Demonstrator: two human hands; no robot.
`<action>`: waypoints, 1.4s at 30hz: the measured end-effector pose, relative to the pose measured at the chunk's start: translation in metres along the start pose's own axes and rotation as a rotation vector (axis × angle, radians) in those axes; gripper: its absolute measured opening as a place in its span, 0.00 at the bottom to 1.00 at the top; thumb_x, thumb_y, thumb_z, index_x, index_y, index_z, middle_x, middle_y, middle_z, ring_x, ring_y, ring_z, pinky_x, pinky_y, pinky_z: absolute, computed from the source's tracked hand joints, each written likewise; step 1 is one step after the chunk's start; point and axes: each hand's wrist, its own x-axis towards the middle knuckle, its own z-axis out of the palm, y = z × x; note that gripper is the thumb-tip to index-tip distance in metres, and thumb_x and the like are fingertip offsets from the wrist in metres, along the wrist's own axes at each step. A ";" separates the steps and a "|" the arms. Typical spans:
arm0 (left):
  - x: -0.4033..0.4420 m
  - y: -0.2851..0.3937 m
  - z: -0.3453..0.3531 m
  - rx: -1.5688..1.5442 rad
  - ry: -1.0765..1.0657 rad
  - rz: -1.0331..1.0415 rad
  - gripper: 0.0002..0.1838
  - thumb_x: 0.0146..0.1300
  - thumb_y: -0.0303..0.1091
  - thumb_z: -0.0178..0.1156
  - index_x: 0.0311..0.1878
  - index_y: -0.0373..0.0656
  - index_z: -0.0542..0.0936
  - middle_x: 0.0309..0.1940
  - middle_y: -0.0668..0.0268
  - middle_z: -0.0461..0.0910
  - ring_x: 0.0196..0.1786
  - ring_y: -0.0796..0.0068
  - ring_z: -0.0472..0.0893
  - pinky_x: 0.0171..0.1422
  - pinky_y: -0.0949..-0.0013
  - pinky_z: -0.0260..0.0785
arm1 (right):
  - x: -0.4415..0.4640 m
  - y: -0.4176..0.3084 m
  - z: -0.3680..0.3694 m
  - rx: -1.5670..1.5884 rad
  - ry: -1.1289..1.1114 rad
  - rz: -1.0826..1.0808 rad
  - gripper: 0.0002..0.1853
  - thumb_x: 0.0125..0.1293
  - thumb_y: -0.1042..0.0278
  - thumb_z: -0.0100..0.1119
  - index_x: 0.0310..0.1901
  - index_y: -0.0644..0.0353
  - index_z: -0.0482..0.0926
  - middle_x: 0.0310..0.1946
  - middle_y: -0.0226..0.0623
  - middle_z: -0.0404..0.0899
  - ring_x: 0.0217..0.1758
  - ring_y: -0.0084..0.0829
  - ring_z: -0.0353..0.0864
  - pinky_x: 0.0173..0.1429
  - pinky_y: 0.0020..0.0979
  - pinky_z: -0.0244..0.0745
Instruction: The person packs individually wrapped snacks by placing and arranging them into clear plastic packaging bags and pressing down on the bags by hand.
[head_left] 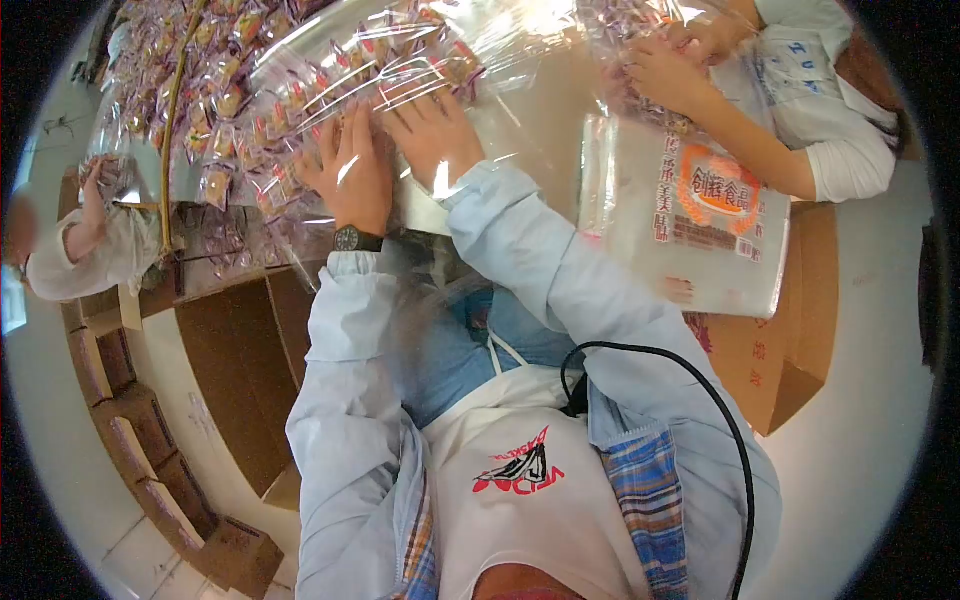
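My left hand [355, 180], with a dark watch at the wrist, lies with its fingers stretched out over small wrapped packets. Beside it, my right hand [436, 138] also has its fingers extended and spread. Shiny clear plastic film [330, 95] passes over the fingers of both hands, so they seem to be inside or under a large transparent bag. Several purple-edged packets [460, 65] sit under the film just past my fingertips. Whether a fingertip presses on any one packet is hard to see through the glare.
A stack of printed clear bags [625, 200] lies at the table's right edge. Loose packets [215, 110] are heaped at left. Cardboard boxes [235, 365] stand below on the left, another box [795, 345] at right. Co-workers [850, 110] [95, 250] sit on both sides.
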 end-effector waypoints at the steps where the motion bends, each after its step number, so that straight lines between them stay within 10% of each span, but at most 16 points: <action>1: -0.001 -0.002 0.007 -0.053 0.089 0.017 0.29 0.63 0.40 0.67 0.69 0.55 0.77 0.66 0.76 0.81 0.71 0.66 0.73 0.76 0.35 0.50 | -0.001 0.003 0.015 0.001 0.120 0.024 0.22 0.68 0.65 0.54 0.63 0.55 0.80 0.67 0.35 0.78 0.76 0.37 0.69 0.78 0.49 0.61; 21: 0.008 0.010 0.004 0.020 -0.019 -0.038 0.29 0.62 0.36 0.64 0.69 0.57 0.78 0.65 0.74 0.82 0.67 0.64 0.77 0.77 0.38 0.50 | 0.000 0.004 0.023 0.146 0.149 0.129 0.20 0.59 0.66 0.70 0.55 0.43 0.87 0.54 0.17 0.86 0.65 0.28 0.78 0.73 0.40 0.62; 25: 0.004 0.006 -0.003 -0.050 -0.029 -0.003 0.36 0.59 0.35 0.64 0.74 0.48 0.72 0.73 0.65 0.74 0.75 0.65 0.71 0.79 0.39 0.49 | 0.007 0.008 0.003 0.103 0.022 0.062 0.26 0.59 0.67 0.68 0.61 0.44 0.85 0.60 0.21 0.84 0.67 0.33 0.78 0.74 0.41 0.65; 30: -0.013 0.007 -0.022 -0.127 -0.094 0.073 0.37 0.59 0.38 0.64 0.70 0.30 0.69 0.76 0.41 0.63 0.80 0.41 0.60 0.82 0.31 0.43 | -0.003 0.004 0.014 0.190 0.094 0.084 0.30 0.59 0.69 0.67 0.66 0.51 0.80 0.65 0.35 0.80 0.72 0.39 0.74 0.78 0.45 0.63; 34: -0.052 -0.004 -0.038 -0.247 -0.132 0.152 0.39 0.62 0.37 0.65 0.75 0.32 0.66 0.77 0.44 0.64 0.81 0.41 0.60 0.82 0.37 0.53 | -0.011 0.003 0.000 0.186 -0.037 0.067 0.33 0.59 0.72 0.64 0.69 0.59 0.75 0.73 0.50 0.69 0.80 0.50 0.64 0.83 0.51 0.56; 42: -0.099 -0.014 -0.054 -0.321 -0.152 -0.094 0.40 0.64 0.36 0.65 0.77 0.32 0.64 0.78 0.43 0.61 0.80 0.42 0.62 0.81 0.38 0.54 | -0.041 -0.029 -0.040 0.439 -0.095 -0.008 0.31 0.58 0.69 0.65 0.67 0.59 0.77 0.72 0.46 0.72 0.75 0.49 0.69 0.79 0.52 0.62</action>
